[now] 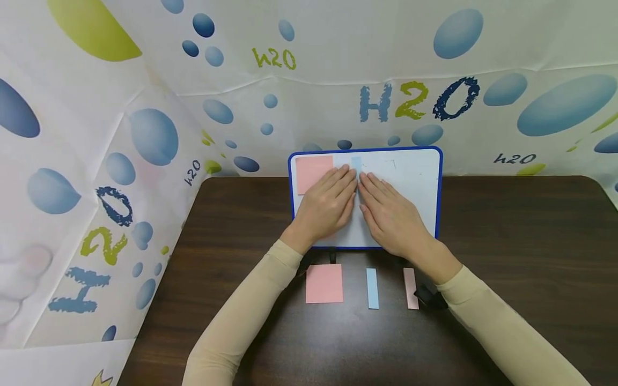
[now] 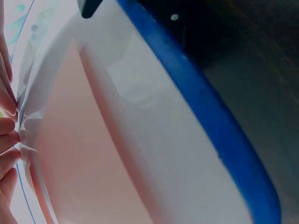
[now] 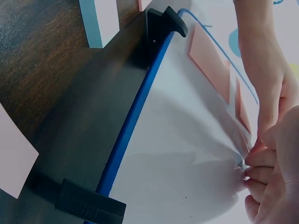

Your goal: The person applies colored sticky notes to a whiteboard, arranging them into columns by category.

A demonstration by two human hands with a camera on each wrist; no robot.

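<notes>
A whiteboard with a blue frame stands at the table's back edge. My left hand and right hand lie on it side by side, fingers extended and fingertips close together. Between the fingertips shows a narrow light-blue sticky strip, its lower part partly hidden by the hands. A pink square sticky note is on the board's upper left, its edge behind my left hand. Below it, a second pink note fills much of the left wrist view. The right wrist view shows both hands' fingertips touching the board.
On the dark table before the board lie a pink square note pad, a light-blue strip pad and a pink strip pad. Black feet grip the board's lower edge. A printed curtain hangs behind.
</notes>
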